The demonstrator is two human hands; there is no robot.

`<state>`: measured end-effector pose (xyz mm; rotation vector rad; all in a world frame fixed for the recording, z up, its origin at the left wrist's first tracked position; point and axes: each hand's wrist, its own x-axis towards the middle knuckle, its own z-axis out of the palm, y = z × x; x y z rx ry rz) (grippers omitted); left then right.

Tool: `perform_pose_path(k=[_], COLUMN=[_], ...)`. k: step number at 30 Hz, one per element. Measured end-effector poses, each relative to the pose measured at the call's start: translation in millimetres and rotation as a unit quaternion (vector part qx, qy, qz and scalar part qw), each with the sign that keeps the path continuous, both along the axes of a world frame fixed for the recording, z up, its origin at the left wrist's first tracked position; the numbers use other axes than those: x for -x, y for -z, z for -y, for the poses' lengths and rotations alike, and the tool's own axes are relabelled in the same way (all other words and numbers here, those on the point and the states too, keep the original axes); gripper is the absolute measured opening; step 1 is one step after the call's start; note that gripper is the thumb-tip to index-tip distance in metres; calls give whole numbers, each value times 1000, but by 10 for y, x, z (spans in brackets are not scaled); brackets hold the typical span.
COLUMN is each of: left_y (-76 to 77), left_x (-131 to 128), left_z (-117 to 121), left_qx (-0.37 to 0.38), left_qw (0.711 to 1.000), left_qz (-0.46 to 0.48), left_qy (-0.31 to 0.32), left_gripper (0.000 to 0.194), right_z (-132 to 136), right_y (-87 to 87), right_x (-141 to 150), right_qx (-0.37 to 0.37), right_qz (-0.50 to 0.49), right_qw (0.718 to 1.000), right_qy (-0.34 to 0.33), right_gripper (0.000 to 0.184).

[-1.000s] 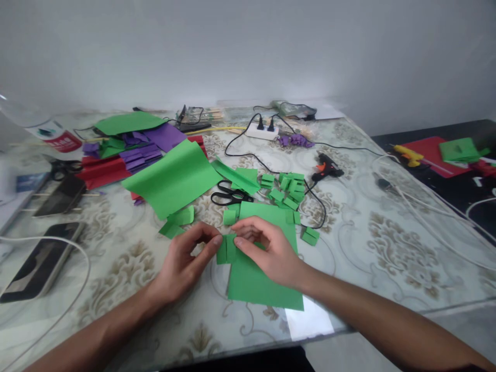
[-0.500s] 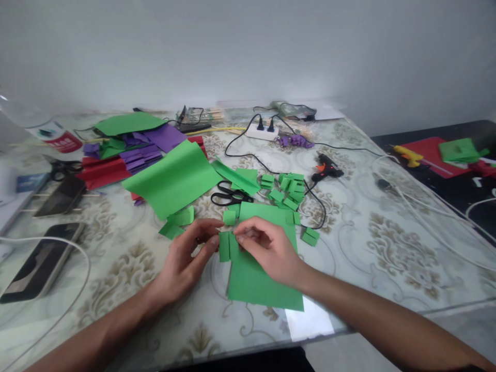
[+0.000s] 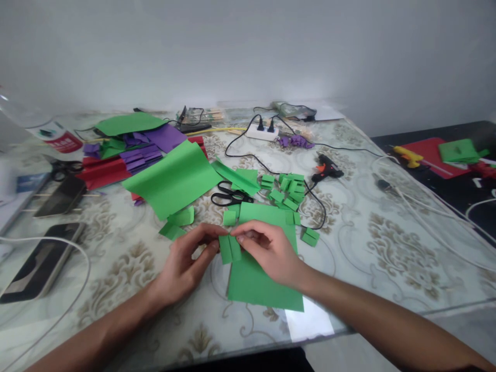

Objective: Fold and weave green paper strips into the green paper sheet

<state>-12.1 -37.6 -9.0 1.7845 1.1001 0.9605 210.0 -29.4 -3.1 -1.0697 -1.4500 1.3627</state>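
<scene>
A small folded piece of green paper (image 3: 229, 250), creased down its middle, is held between my two hands. My left hand (image 3: 191, 257) pinches its left side with thumb and forefinger. On the other side, the fingertips of my right hand (image 3: 267, 249) close on its top right edge. Under the right hand lies a larger green sheet (image 3: 263, 289), flat on the table. Just beyond the fingers sits a small green square (image 3: 229, 218). Several folded green pieces (image 3: 290, 188) are heaped behind the sheet, beside black-handled scissors (image 3: 228, 195).
A hot glue gun (image 3: 327, 168) rests at right behind, its cord running to a white power strip (image 3: 262, 132). Large green paper (image 3: 174, 178) and purple and red sheets lie at back left. Phones (image 3: 41, 261) and a bottle (image 3: 58, 135) stand or lie far left.
The small folded paper has tilted slightly, its lower end swinging right. Both hands keep nearly the same place, with the left fingertips a little lower.
</scene>
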Motion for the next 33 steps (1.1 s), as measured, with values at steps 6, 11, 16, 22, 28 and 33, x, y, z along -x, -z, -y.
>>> perform_pose_path(k=[6, 11, 16, 22, 28, 33], left_y=[-2, -14, -23, -10, 0, 32], left_x=[14, 24, 19, 34, 36, 22], left_z=[3, 7, 7, 14, 13, 8], left_qx=[9, 2, 8, 10, 2, 14], left_qw=[1000, 1000, 1000, 1000, 999, 1000], left_qz=[-5, -11, -4, 7, 20, -2], left_qy=[-1, 0, 4, 18, 35, 6], left_gripper=[18, 17, 18, 21, 22, 17], right_z=[9, 14, 16, 18, 22, 8], right_y=[-2, -28, -47, -40, -54, -48], right_x=[-5, -6, -6, 2, -3, 0], right_qx=[-3, 1, 7, 14, 18, 14], right_qz=[0, 4, -13, -31, -42, -27], right_qw=[1000, 1000, 1000, 999, 999, 999], right_qy=[-6, -11, -20, -24, -29, -15], right_gripper=[15, 19, 20, 19, 20, 21])
